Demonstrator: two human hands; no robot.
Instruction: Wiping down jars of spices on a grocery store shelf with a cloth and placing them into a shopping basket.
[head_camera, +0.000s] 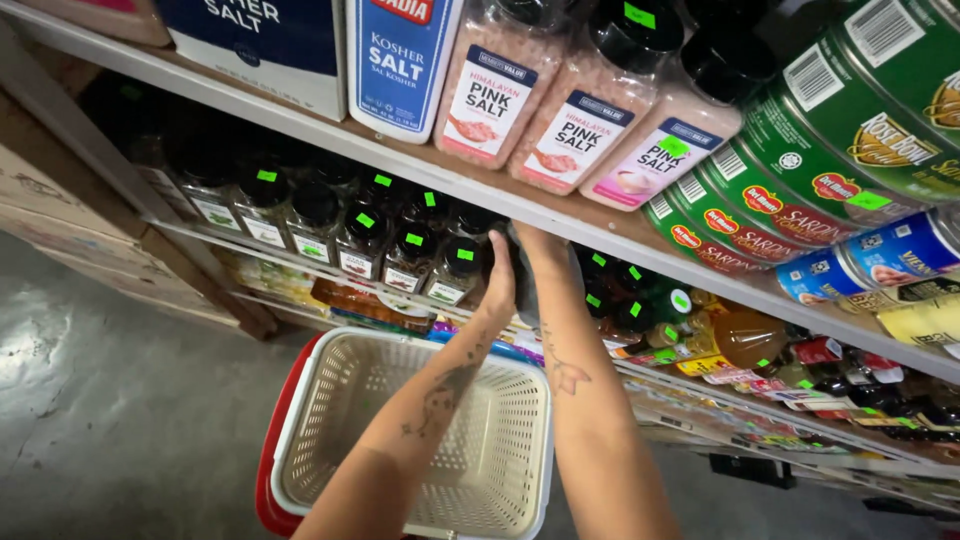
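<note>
Both hands were reached into the middle shelf (300, 262) of a grey metal store rack. The left hand (500, 275) was laid flat, fingers extended, against the side of a dark, black-capped spice jar (522, 268), and the right hand (535, 245) was pushed in behind that jar, its fingers hidden, so whether it was clasped on the jar could not be told. The jar was still standing on the middle shelf, at the right end of the row of small clear spice jars with black lids and green stickers (360, 235), and it had not been lifted clear.

The cream perforated plastic basket with a red rim (420, 430) was seen on the grey concrete floor (120, 400) under the forearms, and nothing was seen inside it. As judged from this, the picking was at its very start: one jar was being taken hold of, and none had been placed in the basket.

In count: one basket; about ten small black-lidded jars in the row to the left, the rear ones too dark for an exact figure; three tall clear containers of pink salt (560, 110) on the upper shelf; two blue-and-white salt boxes (400, 60) beside them; at least four green-labelled tins (830, 140) lying on their sides at the right.
</note>
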